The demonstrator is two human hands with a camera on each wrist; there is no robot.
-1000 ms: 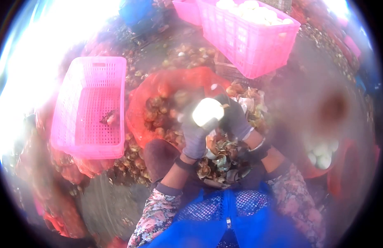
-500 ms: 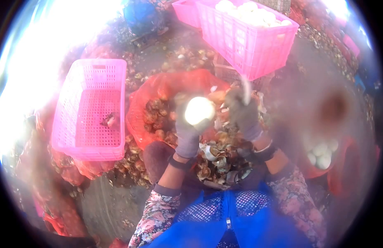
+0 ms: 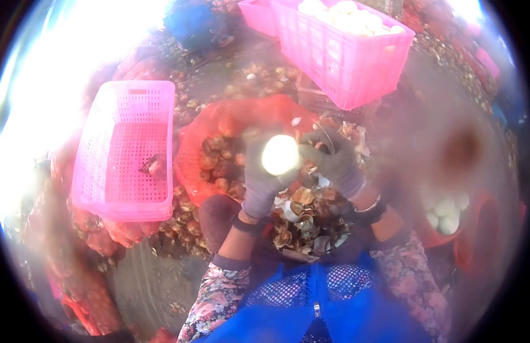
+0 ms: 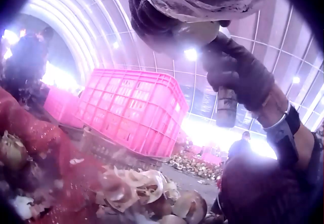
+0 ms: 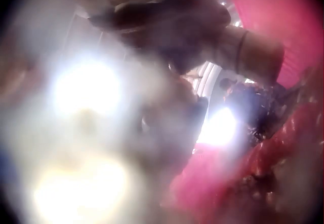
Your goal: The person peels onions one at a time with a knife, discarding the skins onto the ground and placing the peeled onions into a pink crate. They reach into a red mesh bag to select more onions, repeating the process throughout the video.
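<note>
Over a lap heaped with husks (image 3: pixel 302 220), a gloved left hand (image 3: pixel 258 182) curls its fingers round a round white bulb (image 3: pixel 280 154). The right hand (image 3: pixel 335 161), clenched on a knife handle (image 4: pixel 226 108), sits level with it, just beside its right flank.

Both gloved hands are raised close together in front of the body. The left hand (image 3: pixel 259 171) is held upright, its fingers curled round a white bulb (image 3: pixel 280 154). The right hand (image 3: pixel 333 160) is set just beside it, touching the bulb, its fingers closed round a dark handle (image 4: pixel 226 107). Both arms are bent inward from the elbows. The left forearm (image 3: pixel 239 243) is bared below the wrist, and the right wrist (image 3: pixel 365 208) is ringed by a bangle (image 3: pixel 370 203).
</note>
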